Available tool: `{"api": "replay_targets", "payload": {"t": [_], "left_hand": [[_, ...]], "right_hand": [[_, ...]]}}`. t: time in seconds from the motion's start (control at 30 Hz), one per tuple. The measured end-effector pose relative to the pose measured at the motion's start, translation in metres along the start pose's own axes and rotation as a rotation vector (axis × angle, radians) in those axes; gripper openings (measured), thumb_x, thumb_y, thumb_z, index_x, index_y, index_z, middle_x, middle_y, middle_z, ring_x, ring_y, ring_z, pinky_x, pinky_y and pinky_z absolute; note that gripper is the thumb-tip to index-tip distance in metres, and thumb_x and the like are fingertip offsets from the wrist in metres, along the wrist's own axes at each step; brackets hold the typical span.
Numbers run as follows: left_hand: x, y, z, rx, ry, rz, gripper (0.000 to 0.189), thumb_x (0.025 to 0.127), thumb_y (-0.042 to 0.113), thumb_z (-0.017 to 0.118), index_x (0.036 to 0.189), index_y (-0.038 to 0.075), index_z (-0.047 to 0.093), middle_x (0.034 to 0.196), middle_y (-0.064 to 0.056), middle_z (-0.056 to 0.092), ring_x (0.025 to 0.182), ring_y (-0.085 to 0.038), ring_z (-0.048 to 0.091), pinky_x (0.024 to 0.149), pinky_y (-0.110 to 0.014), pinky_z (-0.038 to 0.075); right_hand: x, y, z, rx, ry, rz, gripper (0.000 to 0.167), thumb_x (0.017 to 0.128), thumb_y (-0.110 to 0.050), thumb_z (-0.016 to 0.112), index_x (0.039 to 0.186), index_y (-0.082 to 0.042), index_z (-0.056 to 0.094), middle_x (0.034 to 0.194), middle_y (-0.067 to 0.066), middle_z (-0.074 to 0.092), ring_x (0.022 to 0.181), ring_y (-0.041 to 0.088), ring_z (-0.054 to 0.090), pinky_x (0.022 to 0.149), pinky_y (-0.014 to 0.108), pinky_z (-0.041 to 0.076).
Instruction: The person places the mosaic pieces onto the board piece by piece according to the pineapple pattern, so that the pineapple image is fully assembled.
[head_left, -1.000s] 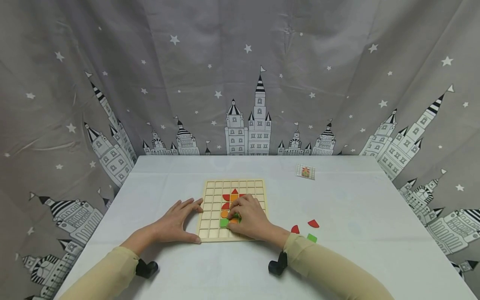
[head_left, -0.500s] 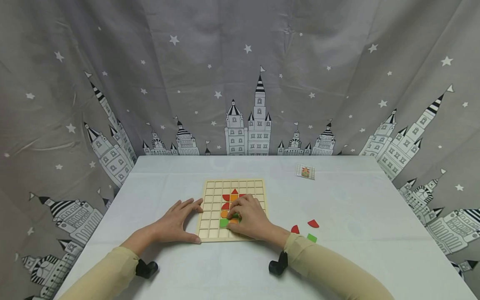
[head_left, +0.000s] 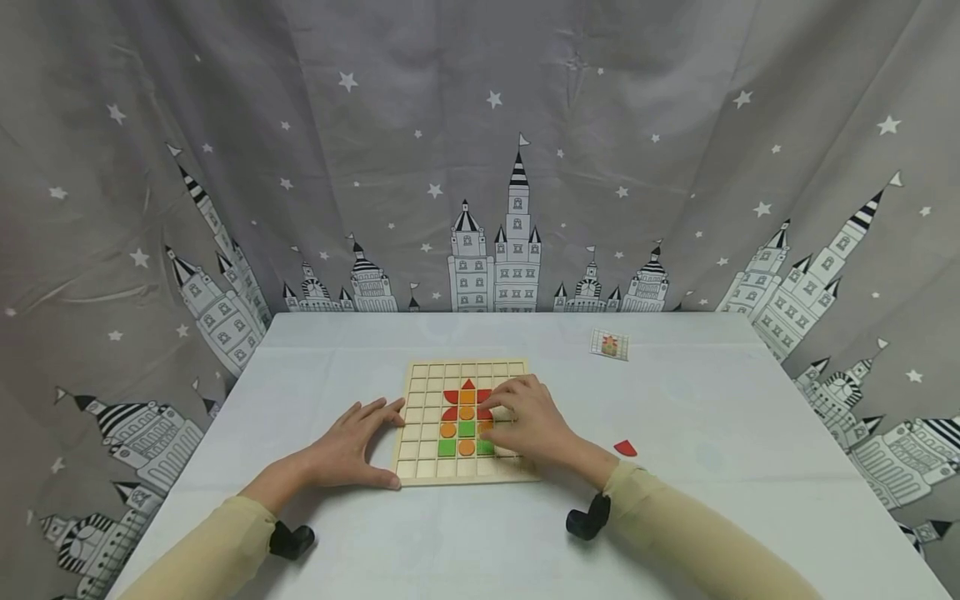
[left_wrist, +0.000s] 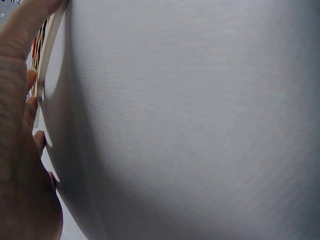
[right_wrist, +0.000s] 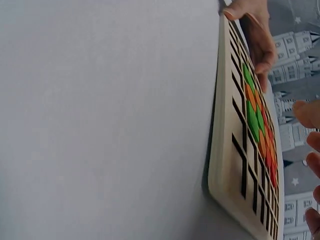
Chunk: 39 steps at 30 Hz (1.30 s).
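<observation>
A wooden grid board (head_left: 423, 400) lies on the table, with a pattern of coloured pieces in its middle cells. A red triangle (head_left: 468, 385) tops an orange square (head_left: 468, 397). Below are orange circles, green squares (head_left: 467, 429) and red rounded pieces (head_left: 450, 414). My left hand (head_left: 341, 446) rests against the board's left edge, thumb near the front corner, fingers along the side. My right hand (head_left: 528, 421) hovers over the right part of the pattern, partly hiding it. Its spread fingers (right_wrist: 312, 145) show in the right wrist view with no piece visible in them.
A red quarter-circle piece (head_left: 626, 448) lies on the white table, right of the board. At the back right lies a small pattern card (head_left: 610, 343). A grey curtain printed with castles (head_left: 517, 225) hangs behind the table.
My right hand has shifted right and lifted off the lower pieces, uncovering the middle column. A loose red and a loose green piece are no longer visible beside my right forearm. The left hand stays put.
</observation>
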<state>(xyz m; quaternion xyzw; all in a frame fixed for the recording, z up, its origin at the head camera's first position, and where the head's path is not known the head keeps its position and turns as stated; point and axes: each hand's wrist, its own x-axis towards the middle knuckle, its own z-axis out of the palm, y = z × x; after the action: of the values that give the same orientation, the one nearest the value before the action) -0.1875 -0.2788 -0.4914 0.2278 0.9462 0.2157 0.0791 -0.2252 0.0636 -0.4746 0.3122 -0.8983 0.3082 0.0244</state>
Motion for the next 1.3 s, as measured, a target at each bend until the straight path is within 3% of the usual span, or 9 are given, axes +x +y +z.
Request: {"api": "replay_targets", "payload": {"t": [0.27, 0.47, 0.73, 0.93, 1.3], "left_hand": [[0.001, 0.001, 0.0, -0.003, -0.009, -0.018, 0.089, 0.065, 0.079, 0.078, 0.13, 0.025, 0.052, 0.165, -0.006, 0.032, 0.152, -0.042, 0.022, 0.123, -0.064, 0.008], [0.0, 0.0, 0.001, -0.002, -0.011, -0.017, 0.088, 0.066, 0.078, 0.079, 0.13, 0.025, 0.052, 0.166, -0.005, 0.032, 0.152, -0.041, 0.021, 0.124, -0.063, 0.007], [0.0, -0.001, 0.001, -0.009, -0.006, -0.026, 0.09, 0.065, 0.079, 0.079, 0.131, 0.025, 0.052, 0.166, -0.004, 0.031, 0.153, -0.04, 0.02, 0.124, -0.062, 0.006], [0.0, -0.002, 0.001, -0.002, 0.003, -0.01, 0.089, 0.066, 0.078, 0.079, 0.132, 0.024, 0.053, 0.165, -0.006, 0.033, 0.152, -0.042, 0.021, 0.123, -0.064, 0.007], [0.003, -0.004, 0.004, -0.005, -0.007, -0.015, 0.091, 0.065, 0.08, 0.078, 0.133, 0.025, 0.052, 0.166, -0.004, 0.031, 0.153, -0.038, 0.02, 0.125, -0.06, 0.006]], "right_hand": [[-0.021, 0.027, -0.026, 0.024, 0.047, -0.002, 0.045, 0.084, -0.031, 0.085, 0.125, -0.015, 0.073, 0.126, 0.001, 0.063, 0.121, 0.025, 0.046, 0.103, 0.049, 0.043], [-0.042, 0.048, -0.046, 0.027, 0.056, 0.075, 0.049, 0.086, -0.031, 0.085, 0.13, -0.016, 0.07, 0.131, 0.0, 0.061, 0.125, 0.024, 0.046, 0.104, 0.048, 0.045], [-0.066, 0.075, -0.068, 0.002, 0.102, 0.131, 0.048, 0.085, -0.03, 0.085, 0.128, -0.014, 0.071, 0.129, 0.002, 0.063, 0.125, 0.028, 0.046, 0.103, 0.054, 0.044], [-0.083, 0.091, -0.08, -0.023, 0.092, 0.195, 0.048, 0.085, -0.031, 0.085, 0.128, -0.015, 0.071, 0.128, 0.004, 0.065, 0.128, 0.032, 0.044, 0.107, 0.06, 0.039], [-0.115, 0.114, -0.089, -0.099, 0.094, 0.212, 0.04, 0.085, -0.031, 0.083, 0.121, -0.016, 0.075, 0.122, 0.008, 0.067, 0.122, 0.036, 0.048, 0.102, 0.062, 0.041]]}}
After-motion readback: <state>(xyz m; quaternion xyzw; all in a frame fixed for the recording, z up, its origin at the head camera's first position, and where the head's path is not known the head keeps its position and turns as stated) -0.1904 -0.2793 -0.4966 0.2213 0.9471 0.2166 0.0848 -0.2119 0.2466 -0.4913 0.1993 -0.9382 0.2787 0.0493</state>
